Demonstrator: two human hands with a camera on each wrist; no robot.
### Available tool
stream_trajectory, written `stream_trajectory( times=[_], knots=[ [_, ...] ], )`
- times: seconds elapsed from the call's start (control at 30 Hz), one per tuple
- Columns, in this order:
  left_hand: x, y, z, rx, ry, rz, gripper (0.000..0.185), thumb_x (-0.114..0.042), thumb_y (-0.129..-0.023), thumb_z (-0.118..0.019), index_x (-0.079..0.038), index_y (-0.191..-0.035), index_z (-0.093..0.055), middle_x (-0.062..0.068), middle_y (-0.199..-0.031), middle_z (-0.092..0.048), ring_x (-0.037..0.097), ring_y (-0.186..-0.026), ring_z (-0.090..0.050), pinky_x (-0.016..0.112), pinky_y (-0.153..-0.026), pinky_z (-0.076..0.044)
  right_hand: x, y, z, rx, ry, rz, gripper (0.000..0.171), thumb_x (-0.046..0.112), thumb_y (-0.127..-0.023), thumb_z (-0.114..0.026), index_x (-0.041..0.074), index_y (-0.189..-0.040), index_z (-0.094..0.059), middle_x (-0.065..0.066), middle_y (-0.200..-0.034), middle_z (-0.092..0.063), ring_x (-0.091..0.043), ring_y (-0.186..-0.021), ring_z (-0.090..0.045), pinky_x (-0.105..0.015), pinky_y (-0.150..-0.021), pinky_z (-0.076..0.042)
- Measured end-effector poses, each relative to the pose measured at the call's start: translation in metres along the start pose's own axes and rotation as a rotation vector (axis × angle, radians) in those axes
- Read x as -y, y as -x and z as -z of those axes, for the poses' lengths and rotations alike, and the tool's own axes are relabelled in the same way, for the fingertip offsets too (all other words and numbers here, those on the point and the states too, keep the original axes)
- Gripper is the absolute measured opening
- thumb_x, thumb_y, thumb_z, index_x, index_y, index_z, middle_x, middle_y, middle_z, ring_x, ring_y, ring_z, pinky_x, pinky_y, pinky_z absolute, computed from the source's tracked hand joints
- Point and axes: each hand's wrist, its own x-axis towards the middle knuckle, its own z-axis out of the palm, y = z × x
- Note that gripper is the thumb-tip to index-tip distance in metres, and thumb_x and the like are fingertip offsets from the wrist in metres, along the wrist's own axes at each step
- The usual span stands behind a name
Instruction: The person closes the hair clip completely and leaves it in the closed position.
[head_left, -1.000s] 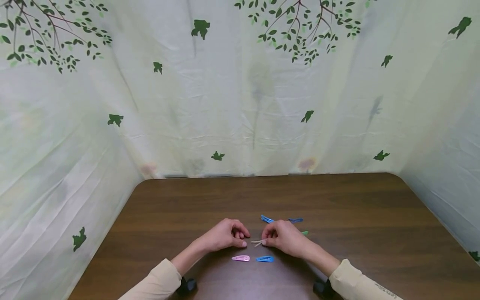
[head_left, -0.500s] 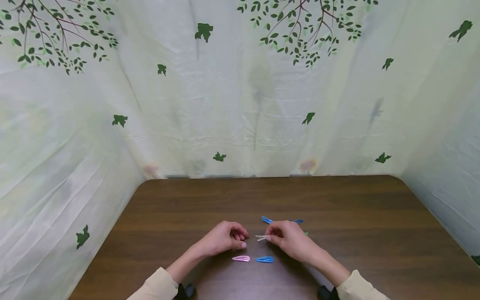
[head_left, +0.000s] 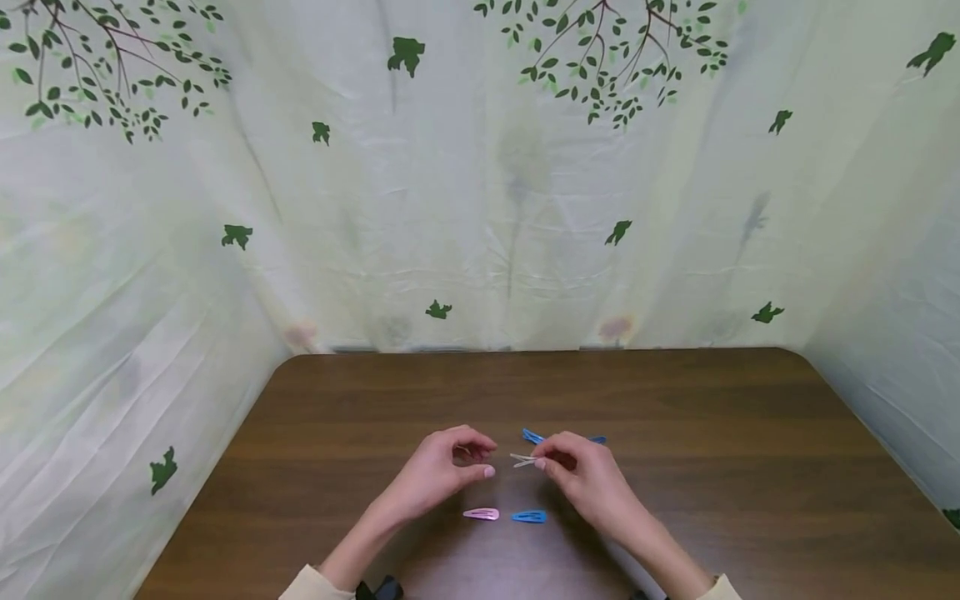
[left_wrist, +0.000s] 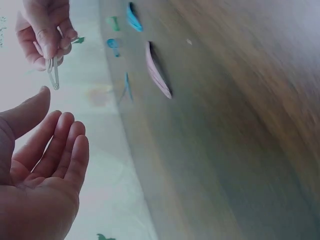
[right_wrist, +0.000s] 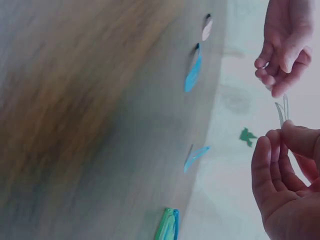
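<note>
Two hands are hovering just above the brown counter, close together but not touching. We are pinching a pale, whitish hair clip in the right hand, thumb and fingertips curled round one end while the other end is sticking out toward the left hand. That clip is being held clear of the counter, in the gap between the two hands. We are keeping the left hand empty: its fingers are loosely curved, thumb tip near the fingertips, holding nothing; in the left wrist view the palm is facing up with relaxed fingers.

Nearer us on the counter, a pink clip and a blue clip are lying flat side by side, just apart. Beyond the right hand, another blue clip is lying on the counter, and a darker blue clip is peeking out behind the knuckles. In the right wrist view a green clip is lying near the bottom. A leaf-printed curtain is hanging behind the counter.
</note>
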Motion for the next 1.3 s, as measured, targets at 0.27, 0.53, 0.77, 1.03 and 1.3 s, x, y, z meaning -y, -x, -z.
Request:
stream_trajectory(
  times=[0.27, 0.53, 0.77, 1.03, 1.3],
  knots=[
    [-0.015, 0.011, -0.001, -0.053, 0.025, -0.007, 0.026, -0.014, -0.083, -0.08, -0.021, -0.108, -0.071, -0.009, -0.102, -0.068, 0.023, -0.096, -0.064, 0.04, -0.086, -0.051, 0.012, 0.008, 0.005, -0.061, -0.052, 0.007, 0.019, 0.006, -0.088, -0.073, 0.024, -0.094, -0.071, 0.012, -0.091, -0.066, -0.007, -0.083, -0.063, -0.029, -0.078, -0.055],
    [-0.029, 0.023, -0.005, -0.124, -0.002, -0.029, 0.028, -0.017, -0.082, -0.081, -0.027, -0.106, -0.071, -0.019, -0.1, -0.065, 0.011, -0.095, -0.062, 0.033, -0.087, -0.051, 0.03, 0.02, 0.01, -0.113, -0.075, 0.038, 0.024, 0.004, -0.087, -0.073, 0.027, -0.094, -0.071, 0.013, -0.09, -0.067, -0.007, -0.082, -0.064, -0.027, -0.076, -0.054],
    [-0.039, 0.033, -0.007, -0.156, 0.035, -0.05, 0.029, -0.018, -0.081, -0.082, -0.027, -0.107, -0.071, -0.016, -0.102, -0.066, 0.009, -0.097, -0.061, 0.032, -0.088, -0.05, 0.042, 0.032, 0.014, -0.141, -0.108, 0.062, 0.02, 0.01, -0.089, -0.072, 0.028, -0.098, -0.071, 0.014, -0.092, -0.066, -0.007, -0.083, -0.064, -0.028, -0.079, -0.054],
    [-0.044, 0.04, -0.012, -0.151, 0.125, -0.061, 0.03, -0.015, -0.08, -0.082, -0.021, -0.107, -0.072, -0.014, -0.102, -0.066, 0.013, -0.097, -0.063, 0.031, -0.089, -0.05, 0.047, 0.038, 0.014, -0.158, -0.125, 0.098, 0.022, 0.009, -0.09, -0.071, 0.029, -0.099, -0.071, 0.013, -0.093, -0.066, -0.007, -0.083, -0.064, -0.029, -0.078, -0.054],
    [-0.045, 0.04, -0.017, -0.148, 0.18, -0.085, 0.028, -0.021, -0.082, -0.082, -0.026, -0.107, -0.072, -0.004, -0.104, -0.068, 0.017, -0.098, -0.064, 0.03, -0.082, -0.053, 0.047, 0.04, 0.01, -0.13, -0.145, 0.138, 0.019, 0.011, -0.091, -0.07, 0.027, -0.101, -0.07, 0.011, -0.096, -0.066, -0.008, -0.085, -0.064, -0.028, -0.076, -0.054]
  ],
)
